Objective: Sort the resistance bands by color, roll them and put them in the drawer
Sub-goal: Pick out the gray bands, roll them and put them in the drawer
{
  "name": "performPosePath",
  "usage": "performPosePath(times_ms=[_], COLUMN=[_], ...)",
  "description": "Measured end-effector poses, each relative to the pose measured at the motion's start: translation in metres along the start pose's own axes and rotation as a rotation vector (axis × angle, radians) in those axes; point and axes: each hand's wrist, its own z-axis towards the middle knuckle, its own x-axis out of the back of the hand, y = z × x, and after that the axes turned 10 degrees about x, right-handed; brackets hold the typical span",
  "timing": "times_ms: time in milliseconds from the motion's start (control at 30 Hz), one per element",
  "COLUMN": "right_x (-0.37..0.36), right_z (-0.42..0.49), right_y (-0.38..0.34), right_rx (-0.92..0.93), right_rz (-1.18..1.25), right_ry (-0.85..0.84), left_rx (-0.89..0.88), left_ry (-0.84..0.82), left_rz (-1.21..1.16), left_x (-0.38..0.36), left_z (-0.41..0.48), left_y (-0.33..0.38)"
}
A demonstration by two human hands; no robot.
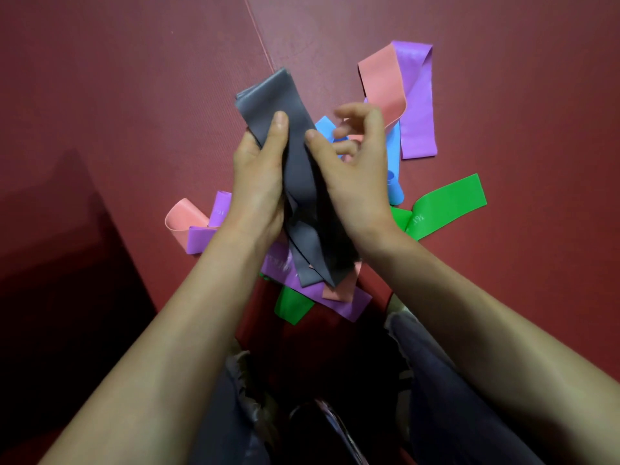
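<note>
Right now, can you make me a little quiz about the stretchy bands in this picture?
1. True or false: the left hand holds the grey bands.
2. Which band lies on the mat beside the right hand's wrist? A green band B white band C black band
3. Fill in: the mat is dark ___.
Key: 1 true; 2 A; 3 red.

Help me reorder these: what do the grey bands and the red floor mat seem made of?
Grey bands: thin latex or rubber by the look, satin-matte; they drape limply where the left hand grips them. Red floor mat: probably foam or vinyl, matte, finely ribbed.
</note>
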Motion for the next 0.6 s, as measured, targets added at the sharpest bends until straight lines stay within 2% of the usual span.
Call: performPosePath(times_ms=[67, 133, 233, 333, 467, 533, 600], right_x=[0.008, 0.016, 0.02, 0.024, 0.023, 0.022, 0.023], right_z=[0.004, 0.005, -0.003, -0.009, -0.01, -0.01, -0.01], right_y=[0.005, 0.014, 0.022, 0.029, 0.033, 0.03, 0.028], right_rx=[0.023, -0.039, -0.238, -0.167, -0.111, -0.169, -0.331], right_rz=[-0.094, -0.146, -0.013, -0.093, -0.273, -0.174, 0.0], right_ry=[-0.016, -0.2, -0.445, -0.609, -0.586, -0.569, -0.621], left_rx=[0.035, 0.066, 0.054, 0.034, 0.04, 0.036, 0.04], left_ry=[-0.043, -0.081, -0.106, -0.089, -0.057, -0.056, -0.051], left_rz=[-0.068, -0.106, -0.112, -0.063, -0.04, -0.044, -0.072], left_x=[0.003, 0.005, 0.005, 0.005, 0.01, 0.011, 0.013], left_z=[-0.001, -0.003, -0.005, -0.006, -0.004, -0.004, -0.004], left_y=[0.001, 0.003, 0.01, 0.016, 0.017, 0.019, 0.021])
